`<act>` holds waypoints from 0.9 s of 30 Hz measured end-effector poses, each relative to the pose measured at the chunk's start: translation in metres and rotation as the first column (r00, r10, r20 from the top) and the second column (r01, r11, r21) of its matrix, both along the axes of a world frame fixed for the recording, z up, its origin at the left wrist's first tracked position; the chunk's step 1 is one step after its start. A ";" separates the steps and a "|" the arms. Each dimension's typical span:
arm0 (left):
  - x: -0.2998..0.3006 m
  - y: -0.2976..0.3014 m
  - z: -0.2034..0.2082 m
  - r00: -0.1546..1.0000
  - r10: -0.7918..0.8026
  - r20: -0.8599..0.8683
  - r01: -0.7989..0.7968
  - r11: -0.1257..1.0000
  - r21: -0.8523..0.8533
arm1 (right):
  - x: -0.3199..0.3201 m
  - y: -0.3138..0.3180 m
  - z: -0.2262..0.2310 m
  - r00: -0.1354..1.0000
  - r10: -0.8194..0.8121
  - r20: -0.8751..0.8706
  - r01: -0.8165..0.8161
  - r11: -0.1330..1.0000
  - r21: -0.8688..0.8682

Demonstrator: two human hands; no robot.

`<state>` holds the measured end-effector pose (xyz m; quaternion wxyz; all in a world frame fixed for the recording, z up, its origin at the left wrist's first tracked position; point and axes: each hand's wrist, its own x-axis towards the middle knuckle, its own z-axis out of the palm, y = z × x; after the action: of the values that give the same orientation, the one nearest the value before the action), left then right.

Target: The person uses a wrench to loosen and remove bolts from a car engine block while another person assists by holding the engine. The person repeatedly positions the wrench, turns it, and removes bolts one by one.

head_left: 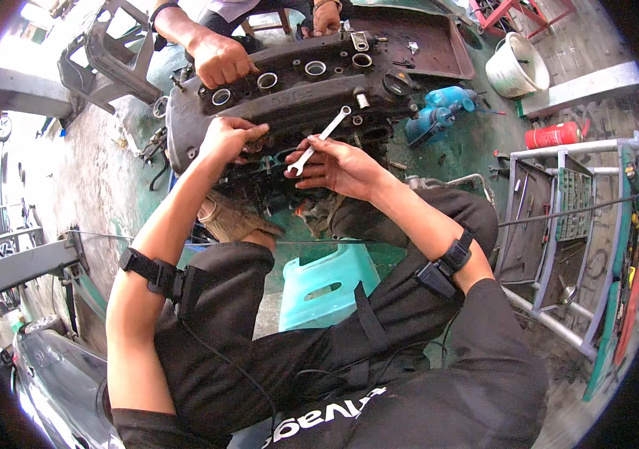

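In the right hand (pixel 348 168), a silver wrench (pixel 328 131), pinched lightly between thumb and fingers, with the hand not wide. Lies on a slant: ring end up and to the right, away from the body; open end down and to the left, below the fingers. Just ahead, the big dark engine (pixel 192 123), long side going left to right, so the wrench tipped across it. Far nearer to the wrench, the right hand. Off to the left of it, the left hand (pixel 226 142), fingers bent at the front edge of the engine. Too dark there; cannot tell whether gripping something small.

On top of the engine, another person's fist (pixel 222 60), and at the far edge, that person's other hand (pixel 327 16). Behind, a flat brown tray (pixel 439 60). Below, a worn grey and green floor (pixel 128 142). Between the legs, a teal stool (pixel 323 269). To the right, a blue tool (pixel 428 127), then a white bucket (pixel 502 71), a red fire extinguisher (pixel 551 135) and a metal rack (pixel 561 221). Low on the left, a dark car (pixel 57 382).
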<state>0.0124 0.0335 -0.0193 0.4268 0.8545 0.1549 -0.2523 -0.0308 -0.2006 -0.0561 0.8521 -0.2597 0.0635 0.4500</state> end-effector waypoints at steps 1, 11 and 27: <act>0.000 0.000 0.000 1.000 -0.002 0.004 0.002 1.000 -0.009 | 0.000 -0.002 -0.001 1.000 0.012 0.026 -0.011 1.000 -0.007; -0.001 0.003 -0.003 0.999 -0.039 0.006 0.039 0.999 -0.006 | -0.012 -0.027 -0.005 0.992 0.115 0.061 -0.110 0.991 -0.078; 0.002 0.006 -0.002 1.000 -0.026 0.005 0.026 1.000 -0.015 | 0.010 0.037 0.000 0.991 -0.119 0.057 0.105 0.972 0.209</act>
<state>0.0139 0.0392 -0.0212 0.4302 0.8539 0.1407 -0.2569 -0.0209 -0.1635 -0.0561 0.9001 -0.1819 0.0017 0.3960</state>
